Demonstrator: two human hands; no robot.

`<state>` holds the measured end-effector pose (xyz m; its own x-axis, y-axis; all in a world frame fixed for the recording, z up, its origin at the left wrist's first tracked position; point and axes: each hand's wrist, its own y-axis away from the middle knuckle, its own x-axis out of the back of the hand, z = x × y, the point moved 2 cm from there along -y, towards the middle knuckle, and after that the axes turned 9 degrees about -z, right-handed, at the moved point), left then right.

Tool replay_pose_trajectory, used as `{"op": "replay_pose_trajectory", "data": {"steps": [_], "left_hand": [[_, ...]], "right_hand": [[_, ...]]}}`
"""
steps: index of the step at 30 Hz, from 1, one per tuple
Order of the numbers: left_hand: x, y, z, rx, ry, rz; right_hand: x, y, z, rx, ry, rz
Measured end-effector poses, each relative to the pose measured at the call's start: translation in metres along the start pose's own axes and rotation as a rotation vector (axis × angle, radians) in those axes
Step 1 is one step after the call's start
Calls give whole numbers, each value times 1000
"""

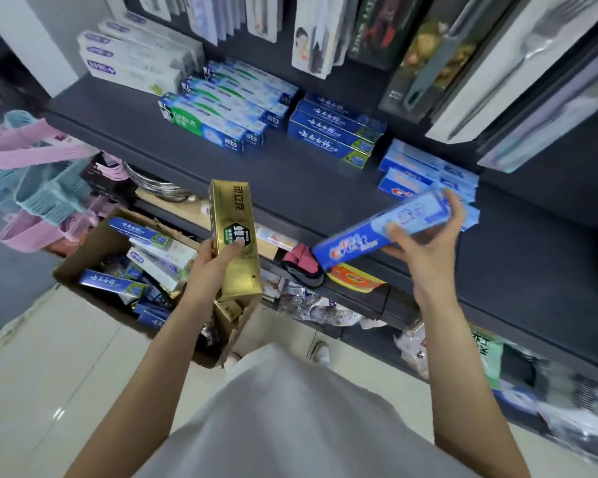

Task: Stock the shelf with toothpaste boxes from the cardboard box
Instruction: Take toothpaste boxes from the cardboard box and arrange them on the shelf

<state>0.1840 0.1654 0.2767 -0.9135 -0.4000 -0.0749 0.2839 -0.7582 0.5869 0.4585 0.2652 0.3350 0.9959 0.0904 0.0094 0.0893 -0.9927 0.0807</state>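
Gripping one box each: left hand wraps the gold box, upright over the cardboard box; right hand clamps the blue box at the shelf edge. Best lay it flat, label fwd, on the matching blue stack w/o nudging neighbours. Blue box looks blurred, glossy.

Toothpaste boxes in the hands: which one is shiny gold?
The gold toothpaste box, held upright in the left hand. The right hand holds a blue toothpaste box.
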Motion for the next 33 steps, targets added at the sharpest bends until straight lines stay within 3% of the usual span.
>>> {"op": "replay_pose_trajectory", "data": {"steps": [5, 11, 13, 16, 18, 22, 29, 33], "left_hand": [[-55, 5, -6, 16, 4, 8], [-102, 4, -10, 24, -34, 67], [-113, 4, -11, 19, -40, 101], [-127, 6, -13, 6, -75, 136], [-133, 8, -15, -1, -83, 137], [-138, 5, -22, -20, -22, 149], [-138, 5, -16, -45, -15, 170], [-130, 5, -7, -56, -53, 123]], "right_hand": [[69, -24, 5, -116, -429, 155], [115, -49, 27, -90, -375, 119], [131, -55, 36, -51, -212, 71], [156, -64, 45, 43, 508, 53], [167, -68, 51, 109, 798, 45], [171, -74, 58, 25, 973, 21], [155, -101, 60, -90, 1132, 138], [138, -102, 49, -56, 1067, 152]]}}
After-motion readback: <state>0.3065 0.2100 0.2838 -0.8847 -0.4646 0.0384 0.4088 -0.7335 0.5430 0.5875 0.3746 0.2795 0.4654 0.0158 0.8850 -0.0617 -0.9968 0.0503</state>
